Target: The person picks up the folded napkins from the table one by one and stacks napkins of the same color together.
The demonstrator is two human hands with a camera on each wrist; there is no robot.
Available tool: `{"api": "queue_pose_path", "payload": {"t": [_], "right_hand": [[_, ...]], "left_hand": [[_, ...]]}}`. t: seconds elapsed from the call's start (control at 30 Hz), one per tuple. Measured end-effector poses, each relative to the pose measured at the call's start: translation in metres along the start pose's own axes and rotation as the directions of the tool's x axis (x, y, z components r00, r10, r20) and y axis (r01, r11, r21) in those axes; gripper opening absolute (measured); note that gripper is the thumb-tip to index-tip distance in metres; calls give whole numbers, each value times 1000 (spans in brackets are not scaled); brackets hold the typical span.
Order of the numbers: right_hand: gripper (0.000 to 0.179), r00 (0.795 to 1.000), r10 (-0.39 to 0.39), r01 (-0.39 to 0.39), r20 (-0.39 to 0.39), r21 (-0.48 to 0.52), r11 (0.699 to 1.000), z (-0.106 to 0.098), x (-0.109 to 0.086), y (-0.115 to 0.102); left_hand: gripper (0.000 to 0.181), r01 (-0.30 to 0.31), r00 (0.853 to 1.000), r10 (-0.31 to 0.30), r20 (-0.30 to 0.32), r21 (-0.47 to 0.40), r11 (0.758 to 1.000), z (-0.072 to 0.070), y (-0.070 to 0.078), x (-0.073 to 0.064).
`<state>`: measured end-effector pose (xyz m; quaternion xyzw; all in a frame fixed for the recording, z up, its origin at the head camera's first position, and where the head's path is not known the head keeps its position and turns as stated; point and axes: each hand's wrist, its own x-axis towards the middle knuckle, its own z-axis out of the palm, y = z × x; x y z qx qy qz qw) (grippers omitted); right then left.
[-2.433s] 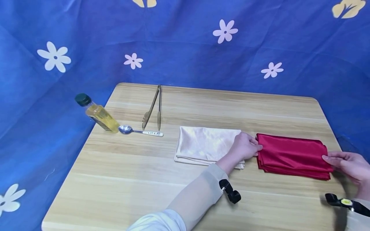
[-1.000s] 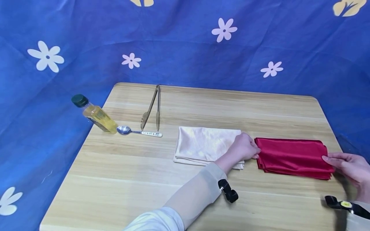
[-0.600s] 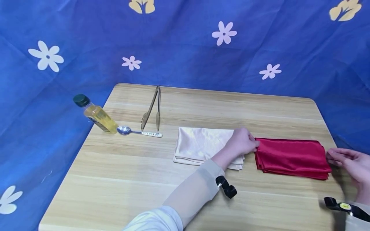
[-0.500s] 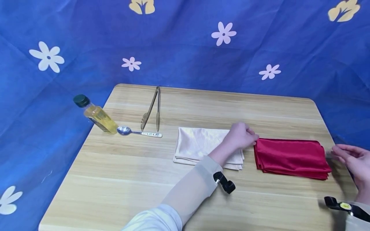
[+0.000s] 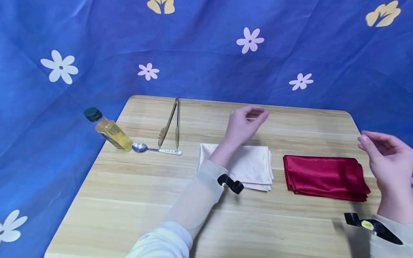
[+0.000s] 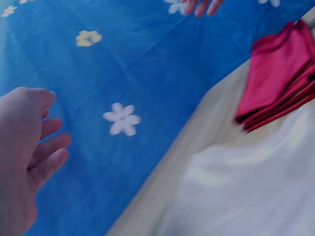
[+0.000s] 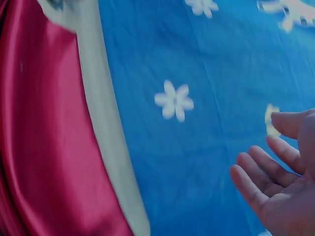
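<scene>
Folded flat, a shiny red cloth (image 5: 322, 177) lies at the right of the table. Left of it is a folded cream satin cloth (image 5: 253, 166), partly hidden by the left forearm. Raised above the cream cloth's far edge, my left hand (image 5: 242, 123) holds nothing, its fingers loosely bent. My right hand (image 5: 392, 159) is up in the air beyond the red cloth's right end, also holding nothing. In the left wrist view the left hand (image 6: 27, 152) has relaxed fingers and touches no cloth. The right wrist view shows the right hand (image 7: 280, 177) with fingers apart.
Metal tongs (image 5: 170, 123) lie at the back left of the wooden table (image 5: 145, 208). Below them is a spoon (image 5: 155, 149) with a patterned white handle. A bottle (image 5: 113, 132) of yellow liquid with a dark green cap stands at the left edge. Blue flowered fabric (image 5: 200, 64) hangs behind.
Both hands have let go of the red cloth and lifted off it. The left hand has moved up and left over the cream cloth, the right hand up. The red cloth stays in place.
</scene>
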<state>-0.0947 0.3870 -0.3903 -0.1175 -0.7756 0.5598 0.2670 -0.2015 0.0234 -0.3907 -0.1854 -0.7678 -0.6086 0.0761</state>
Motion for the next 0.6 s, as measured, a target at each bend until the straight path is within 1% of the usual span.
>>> {"api": "queue_pose_path", "payload": {"t": [0.03,0.07,0.1,0.13,0.2,0.3,0.33,0.4,0.47,0.5,0.57,0.6], "right_hand": [[27,998,-56,56,4,-78,995,6,-2,-6],[29,993,-117,118,12,-153,981,13,-4,-11],[31,984,-175,176,22,-188,966,19,-6,-15],[33,973,-228,231,36,-203,952,25,-8,-20],[36,951,-301,309,69,-209,928,37,-12,-29],[46,906,-402,422,133,-225,878,52,-17,-42],[50,889,-432,457,153,-238,857,56,-19,-46],[59,856,-478,515,195,-259,817,65,-22,-53],[70,819,-520,573,245,-291,766,73,-24,-57],[76,800,-537,599,266,-309,739,77,-25,-59],[89,759,-571,651,314,-356,670,85,-26,-60],[95,740,-581,673,339,-380,635,88,-26,-60]], "left_hand": [[29,-29,999,29,-20,28,999,-8,1,1],[32,-53,998,56,-40,62,997,-17,3,2],[34,-74,995,80,-58,110,991,-24,4,2],[38,-96,991,109,-72,165,982,-32,6,2],[44,-132,983,162,-83,288,948,-45,9,0],[54,-167,973,221,-70,449,878,-62,15,-5],[57,-174,971,233,-62,492,853,-67,17,-7],[64,-175,971,234,-38,553,814,-76,20,-11],[72,-172,976,219,-2,608,775,-84,21,-15],[76,-172,978,208,19,640,749,-88,22,-17],[84,-174,982,177,69,699,694,-96,22,-20],[88,-177,983,159,95,730,660,-99,22,-22]]}}
